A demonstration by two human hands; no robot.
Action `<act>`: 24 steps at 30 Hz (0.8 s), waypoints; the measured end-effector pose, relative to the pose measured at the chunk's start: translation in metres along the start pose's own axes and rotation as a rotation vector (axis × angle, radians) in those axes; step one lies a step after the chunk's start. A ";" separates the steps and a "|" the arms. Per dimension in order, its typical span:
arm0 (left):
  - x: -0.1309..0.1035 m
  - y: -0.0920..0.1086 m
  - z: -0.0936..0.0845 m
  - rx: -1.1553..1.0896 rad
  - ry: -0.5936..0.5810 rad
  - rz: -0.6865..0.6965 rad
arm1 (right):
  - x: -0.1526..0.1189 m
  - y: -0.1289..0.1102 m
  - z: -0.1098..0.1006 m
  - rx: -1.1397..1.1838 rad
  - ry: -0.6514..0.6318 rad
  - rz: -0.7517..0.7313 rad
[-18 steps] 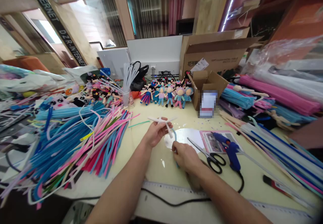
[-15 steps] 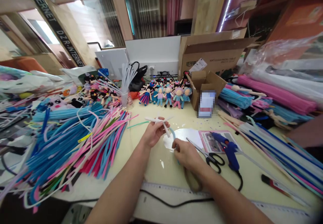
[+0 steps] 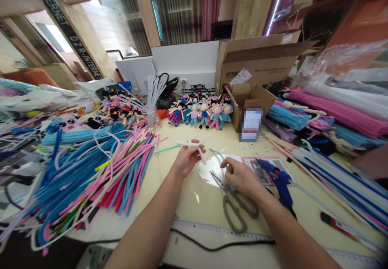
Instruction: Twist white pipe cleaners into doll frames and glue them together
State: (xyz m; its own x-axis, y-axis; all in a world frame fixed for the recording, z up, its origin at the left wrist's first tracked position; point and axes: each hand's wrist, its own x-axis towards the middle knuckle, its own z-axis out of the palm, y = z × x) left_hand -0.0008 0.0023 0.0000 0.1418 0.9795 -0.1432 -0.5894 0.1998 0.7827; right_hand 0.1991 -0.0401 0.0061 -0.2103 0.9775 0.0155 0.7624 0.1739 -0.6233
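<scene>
My left hand [image 3: 188, 162] is closed on a white pipe-cleaner shape [image 3: 198, 152] with several arms sticking out, one pointing down towards the table. To its right, my right hand [image 3: 241, 175] has curled fingers around a light blue pipe cleaner [image 3: 216, 152], whose far end stands out beyond the fingertips and whose near end shows below the hand. The two hands are apart. Tan-handled scissors [image 3: 233, 216] lie just below my right hand, blades slightly spread. A green pipe cleaner [image 3: 166, 149] rests on the table left of the white shape.
A large pile of coloured pipe cleaners [image 3: 87, 172] covers the left side. Small dolls [image 3: 203, 113] stand at the back beside a cardboard box [image 3: 260, 99]. A blue glue gun [image 3: 279, 180] with a lit red light lies at right, near a ruler [image 3: 209, 226] and black cable [image 3: 212, 248].
My right hand has moved right, away from the white shape, with the light blue pipe cleaner. The tan-handled scissors now show more fully; the black-handled scissors are largely covered by my hand and forearm.
</scene>
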 end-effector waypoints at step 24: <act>-0.017 -0.015 0.019 0.529 -0.350 0.035 | -0.002 -0.006 0.003 0.066 0.361 -0.357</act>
State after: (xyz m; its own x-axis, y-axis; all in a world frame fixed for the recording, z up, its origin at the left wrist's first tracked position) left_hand 0.0208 -0.0177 0.0017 0.4342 0.9005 0.0243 -0.1385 0.0401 0.9896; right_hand 0.1932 -0.0433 0.0071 -0.2171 0.8395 0.4981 0.6388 0.5080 -0.5778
